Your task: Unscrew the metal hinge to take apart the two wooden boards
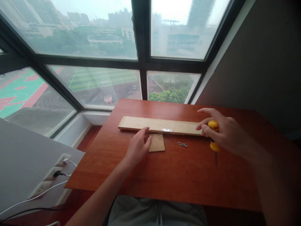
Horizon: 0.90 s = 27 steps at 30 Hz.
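Head view: left hand (137, 145), loosely curled near the wooden board (155, 124), sits well apart from the right hand (226, 133), which grips a screwdriver (214, 146) (yellow-handled, tip toward six o'clock); screws (181, 143) lie at the bracket's (166, 130) four o'clock.

The left forearm (101, 193), bare, slants up from the bottom edge of the view toward the middle, its wrist nearly straight. The left hand (137, 145) is turned with its back upward, fingers bent forward and close together, the left thumb (148, 143) set a little apart from them. From the lower right comes the right forearm (265, 166), bare and partly lost in shadow. The right hand (224, 130) points inward, its right index finger (213, 112) stretched out above the others, which bend in a grip with the right thumb (211, 133).
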Tool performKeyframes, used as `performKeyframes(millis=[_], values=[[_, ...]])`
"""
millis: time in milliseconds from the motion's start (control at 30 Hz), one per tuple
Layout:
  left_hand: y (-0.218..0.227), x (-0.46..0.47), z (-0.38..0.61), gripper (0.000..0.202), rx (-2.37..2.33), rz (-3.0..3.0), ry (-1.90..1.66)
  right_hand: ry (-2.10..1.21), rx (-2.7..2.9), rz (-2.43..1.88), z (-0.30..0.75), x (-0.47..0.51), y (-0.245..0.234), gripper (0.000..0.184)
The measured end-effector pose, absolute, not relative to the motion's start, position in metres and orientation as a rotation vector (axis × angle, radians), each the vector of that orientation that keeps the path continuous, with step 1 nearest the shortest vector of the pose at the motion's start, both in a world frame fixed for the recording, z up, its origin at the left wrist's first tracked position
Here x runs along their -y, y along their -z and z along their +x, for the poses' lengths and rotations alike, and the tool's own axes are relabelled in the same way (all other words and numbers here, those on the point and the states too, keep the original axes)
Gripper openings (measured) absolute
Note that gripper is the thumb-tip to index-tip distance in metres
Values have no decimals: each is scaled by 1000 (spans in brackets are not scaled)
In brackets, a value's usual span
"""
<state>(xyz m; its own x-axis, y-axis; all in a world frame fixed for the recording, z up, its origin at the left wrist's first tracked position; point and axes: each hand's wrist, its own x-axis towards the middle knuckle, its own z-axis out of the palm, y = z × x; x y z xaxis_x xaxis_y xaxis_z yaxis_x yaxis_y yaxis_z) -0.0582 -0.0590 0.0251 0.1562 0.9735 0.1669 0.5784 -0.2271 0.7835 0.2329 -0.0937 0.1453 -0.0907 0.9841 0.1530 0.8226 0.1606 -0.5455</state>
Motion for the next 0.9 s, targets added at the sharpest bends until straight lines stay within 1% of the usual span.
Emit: performKeyframes(millis=[100, 200, 367, 467, 533, 700, 900], values=[[-30, 53, -56, 31, -1436, 2025, -954, -281, 1814, -1665, 235, 94, -160, 41], [-35, 37, -54, 31, -1437, 2223, -909, -170, 1745, -1622, 231, 89, -164, 39], [-36, 2, -52, 37, -1427, 2606, -530, -136, 1688, -1529, 217, 73, -158, 33], [-32, -12, -51, 45, -1409, 2676, -315, -122, 1641, -1447, 211, 62, -153, 29], [-29, -18, -51, 47, -1365, 2704, -244, -132, 1614, -1393, 208, 54, -149, 29], [-23, -23, -50, 46, -1265, 2768, -274, -102, 1561, -1333, 200, 35, -143, 26], [-21, -18, -48, 48, -1319, 2791, -340, -63, 1579, -1308, 190, 18, -137, 22]])
